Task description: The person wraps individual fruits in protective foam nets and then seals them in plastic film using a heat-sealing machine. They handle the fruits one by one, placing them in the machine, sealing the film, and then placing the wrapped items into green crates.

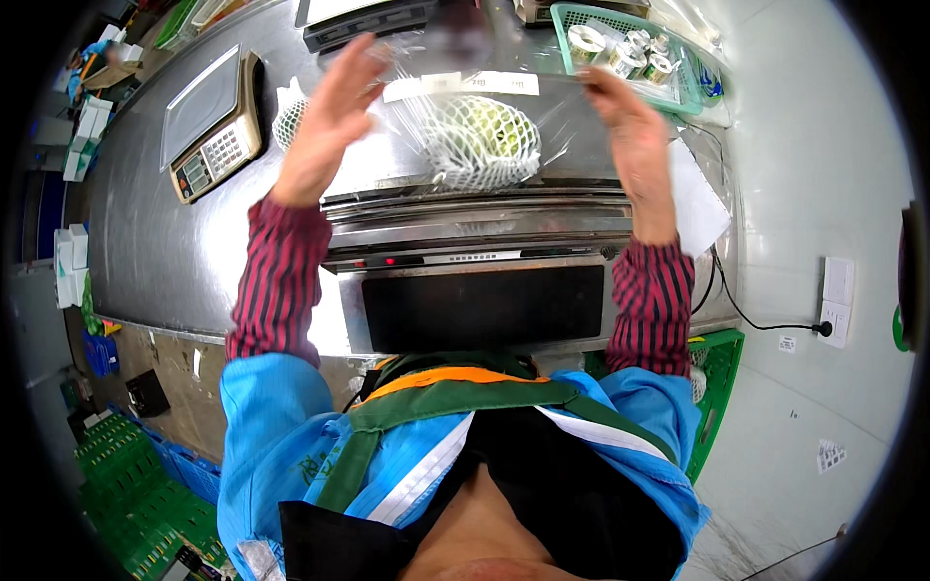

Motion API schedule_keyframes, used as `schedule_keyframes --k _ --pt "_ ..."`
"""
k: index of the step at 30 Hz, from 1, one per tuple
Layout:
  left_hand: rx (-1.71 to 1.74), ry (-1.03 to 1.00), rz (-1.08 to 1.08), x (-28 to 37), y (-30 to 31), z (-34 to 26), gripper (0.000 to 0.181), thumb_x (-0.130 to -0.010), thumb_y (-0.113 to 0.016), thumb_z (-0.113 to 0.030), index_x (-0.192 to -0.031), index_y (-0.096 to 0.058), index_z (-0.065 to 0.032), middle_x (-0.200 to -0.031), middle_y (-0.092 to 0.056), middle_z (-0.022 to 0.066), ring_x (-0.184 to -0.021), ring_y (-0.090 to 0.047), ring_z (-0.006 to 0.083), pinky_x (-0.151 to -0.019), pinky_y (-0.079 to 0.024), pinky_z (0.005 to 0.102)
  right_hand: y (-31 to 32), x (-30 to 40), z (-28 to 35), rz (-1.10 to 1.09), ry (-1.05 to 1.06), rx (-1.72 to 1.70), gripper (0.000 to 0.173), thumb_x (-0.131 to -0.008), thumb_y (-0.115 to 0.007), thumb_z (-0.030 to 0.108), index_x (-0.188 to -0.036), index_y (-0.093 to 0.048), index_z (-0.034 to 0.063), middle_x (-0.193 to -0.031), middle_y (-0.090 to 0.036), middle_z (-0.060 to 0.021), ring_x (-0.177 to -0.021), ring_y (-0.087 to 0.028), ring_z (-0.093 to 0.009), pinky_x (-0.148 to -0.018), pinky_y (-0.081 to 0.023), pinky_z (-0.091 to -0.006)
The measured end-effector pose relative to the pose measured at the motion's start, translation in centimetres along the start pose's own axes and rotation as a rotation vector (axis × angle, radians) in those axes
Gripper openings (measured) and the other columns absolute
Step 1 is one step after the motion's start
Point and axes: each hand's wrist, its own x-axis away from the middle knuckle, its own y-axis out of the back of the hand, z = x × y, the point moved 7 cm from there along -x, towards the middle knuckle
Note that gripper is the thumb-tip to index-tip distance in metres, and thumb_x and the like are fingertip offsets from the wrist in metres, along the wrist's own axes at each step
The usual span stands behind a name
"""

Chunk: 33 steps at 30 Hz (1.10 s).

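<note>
Green produce in a white foam net (483,141) lies under clear film (559,138) on the metal table, just beyond a film-wrapping machine (472,225) with a black plate (483,309). My left hand (334,116) is raised at the left of the produce, its fingers spread and blurred. At the other side my right hand (628,131) hovers with bent fingers, near the film's right edge; whether it pinches film cannot be told. A white printed strip (461,83) runs across the film's far side. Another netted item (290,116) stands partly behind my left hand.
A weighing scale (214,127) stands on the table at the left. At the upper right, a mint plastic basket (686,98) holds label rolls (585,43). White paper (697,196) lies by my right wrist, and a black cable (763,327) runs to a wall socket. Green crates (138,486) are at lower left.
</note>
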Motion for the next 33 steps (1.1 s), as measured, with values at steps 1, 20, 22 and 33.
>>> schedule_keyframes --k 1,20,22,33 --pt "-0.156 0.143 0.185 -0.9 0.2 4.7 0.106 -0.073 -0.079 -0.041 -0.151 -0.017 -0.0042 -0.155 -0.024 0.0153 -0.142 -0.027 0.028 -0.116 -0.022 0.0428 -1.2 -0.2 -2.4 0.169 -0.079 0.174 0.069 -0.081 -0.076 0.024 -0.136 -0.043 -0.0023 -0.129 -0.055 -0.0165 -0.125 -0.049 -0.028 -0.107 -0.037 -0.0381" --pt "1.105 1.445 0.169 29.5 -8.6 8.2 0.061 -0.097 -0.045 -0.053 -0.135 -0.046 -0.0062 -0.119 -0.063 0.0109 -0.105 -0.063 0.02 -0.092 -0.053 0.0345 -8.9 26.1 -8.3 0.419 -1.335 -0.293 0.054 -0.093 -0.058 0.045 -0.109 -0.061 -0.0062 -0.096 -0.067 -0.012 -0.079 -0.066 -0.015 -0.072 -0.057 -0.0286" --pt "0.578 1.207 0.229 29.2 -8.1 5.7 0.051 -0.1 -0.046 -0.042 -0.128 -0.052 0.0001 -0.115 -0.065 0.0121 -0.102 -0.064 0.0182 -0.093 -0.05 0.0322 -8.2 26.7 -6.3 0.298 -1.16 -0.275 0.035 -0.095 -0.059 0.03 -0.099 -0.062 -0.0041 -0.088 -0.066 -0.0082 -0.074 -0.065 -0.012 -0.075 -0.056 -0.026" --pt "0.644 1.409 -0.262 41.4 -7.5 12.0 0.029 -0.1 -0.052 -0.029 -0.087 -0.061 -0.0039 -0.067 -0.056 -0.001 -0.049 -0.043 0.0058 -0.045 -0.033 0.0198 -4.7 39.1 -12.4 -0.271 -1.23 -0.325 0.022 -0.097 -0.054 0.021 -0.082 -0.06 0.0056 -0.059 -0.047 0.0027 -0.049 -0.038 -0.004 -0.044 -0.025 -0.0208"
